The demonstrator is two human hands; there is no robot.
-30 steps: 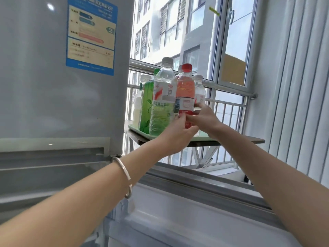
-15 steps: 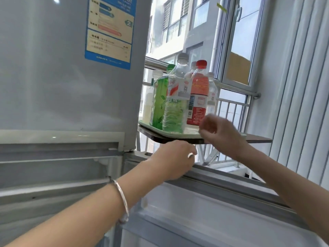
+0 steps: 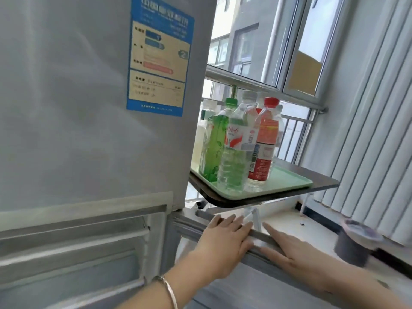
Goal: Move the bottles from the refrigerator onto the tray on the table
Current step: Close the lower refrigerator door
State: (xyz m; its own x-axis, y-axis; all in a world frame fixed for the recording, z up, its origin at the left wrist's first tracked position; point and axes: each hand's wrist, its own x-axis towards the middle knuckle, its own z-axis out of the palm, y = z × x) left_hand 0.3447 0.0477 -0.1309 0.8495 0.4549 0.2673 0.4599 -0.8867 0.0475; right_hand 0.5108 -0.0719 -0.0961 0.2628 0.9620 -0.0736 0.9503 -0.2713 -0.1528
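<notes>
Now both flat on the open door's (image 3: pixel 223 284) top edge: left hand (image 3: pixel 223 244) and right hand (image 3: pixel 296 253), fingers (image 3: pixel 229 220) extended, gripping nothing. Bottles (image 3: pixel 236 148) upright together on the tray (image 3: pixel 287 181), atop the tabletop (image 3: pixel 321 179).

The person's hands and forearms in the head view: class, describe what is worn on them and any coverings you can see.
Both forearms are bare, with no sleeves or gloves in view. The left hand has a thin, plain silver metal bangle around the wrist. The right hand shows no jewellery or watch. No rings show on either hand, though the picture is slightly blurred.
</notes>
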